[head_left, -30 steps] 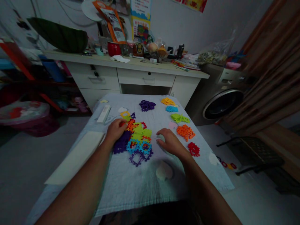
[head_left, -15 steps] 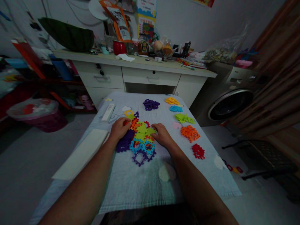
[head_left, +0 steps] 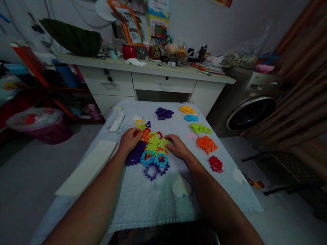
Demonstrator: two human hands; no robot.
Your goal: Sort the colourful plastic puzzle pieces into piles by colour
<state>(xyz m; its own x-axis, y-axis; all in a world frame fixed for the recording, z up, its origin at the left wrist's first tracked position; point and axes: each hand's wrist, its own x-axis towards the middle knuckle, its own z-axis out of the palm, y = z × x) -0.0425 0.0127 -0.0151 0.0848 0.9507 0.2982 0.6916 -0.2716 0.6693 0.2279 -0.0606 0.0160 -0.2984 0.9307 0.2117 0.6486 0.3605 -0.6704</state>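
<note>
A flat assembly of interlocked plastic pieces (head_left: 150,149) in purple, blue, green and orange lies in the middle of a pale towel (head_left: 150,197) on a small table. My left hand (head_left: 129,139) rests on its left side, fingers curled over the orange and purple pieces. My right hand (head_left: 178,147) touches its right edge at the green pieces, fingers bent down onto them. Neither hand lifts the assembly off the towel.
Sorted loose piles lie on the towel: purple (head_left: 163,113), yellow (head_left: 187,109), blue (head_left: 191,117), green (head_left: 200,128), orange (head_left: 206,143), red (head_left: 216,163). A white remote (head_left: 117,121) and a white board (head_left: 88,166) lie at left. A cluttered desk (head_left: 158,73) and washing machine (head_left: 249,109) stand behind.
My right hand has moved left from the bare towel onto the assembly's right edge. My left hand has stayed on the left side. The view has shifted slightly.
</note>
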